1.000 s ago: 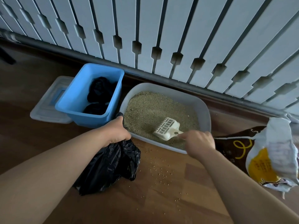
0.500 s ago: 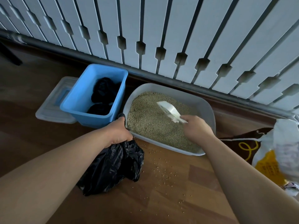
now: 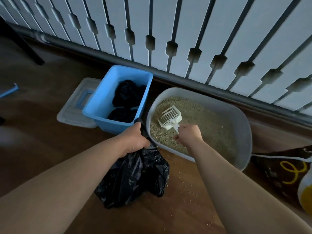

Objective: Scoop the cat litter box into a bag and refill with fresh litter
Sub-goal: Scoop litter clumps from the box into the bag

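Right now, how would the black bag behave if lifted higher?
Probably floppy: the black bag sags in crumpled folds below the left hand gripping its top. Likely light; it looks slack, not bulging. Its glossy film may slip.

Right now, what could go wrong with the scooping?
1. The left hand holds the black bag bunched up, so its mouth may not be open enough and a scoopful could miss it.
2. The scoop in the right hand must cross the edge of the litter box; more could drop beside the spilled grains on the floor.
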{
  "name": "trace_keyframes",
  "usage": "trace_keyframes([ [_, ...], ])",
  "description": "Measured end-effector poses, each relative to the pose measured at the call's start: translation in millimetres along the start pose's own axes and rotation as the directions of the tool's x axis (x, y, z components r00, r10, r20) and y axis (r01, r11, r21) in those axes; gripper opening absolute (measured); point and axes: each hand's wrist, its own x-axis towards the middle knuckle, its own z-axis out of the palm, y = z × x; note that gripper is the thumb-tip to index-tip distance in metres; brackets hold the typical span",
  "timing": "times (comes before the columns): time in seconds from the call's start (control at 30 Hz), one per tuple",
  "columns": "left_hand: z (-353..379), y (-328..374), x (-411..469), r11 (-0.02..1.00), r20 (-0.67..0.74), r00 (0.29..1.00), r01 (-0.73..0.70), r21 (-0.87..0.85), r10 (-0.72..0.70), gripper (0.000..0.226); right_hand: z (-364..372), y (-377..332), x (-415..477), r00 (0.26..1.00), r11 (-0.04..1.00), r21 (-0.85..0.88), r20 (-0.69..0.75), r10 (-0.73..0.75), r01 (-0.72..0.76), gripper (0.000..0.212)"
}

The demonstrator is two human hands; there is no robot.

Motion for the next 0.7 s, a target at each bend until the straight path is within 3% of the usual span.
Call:
trace_keyframes([
  [0.23,0,-2,0,1.000,-0.004,1.000,0.007,-0.005,-0.007,0.093,3,22,-5,0.999,0.952,0.302,-0.004,0.046,-0.042,0.037],
  [0.7,1,-13,-26,0.999,-0.007,1.000,0.025,0.021,-0.025,0.091,-44,38,-51,0.998,0.951,0.303,-0.005,-0.067,0.065,0.032],
])
